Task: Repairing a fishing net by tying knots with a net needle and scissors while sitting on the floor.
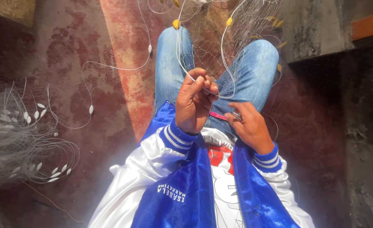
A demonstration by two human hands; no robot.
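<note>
Head view: the left hand (193,103) pinches a white line (182,63) of the net (220,46) over the knees; the right hand (249,126) grips a pink needle (217,115). Best keep that line taut while the needle passes.

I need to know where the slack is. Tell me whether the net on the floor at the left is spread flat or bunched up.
Bunched up: the net lies in a loose heap, its white floats clustered together.

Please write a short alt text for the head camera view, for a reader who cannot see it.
A seated person's left hand pinches white line of a fishing net draped over their jeans, while the right hand holds a pink netting needle. More net with white floats lies on the reddish floor.
</note>
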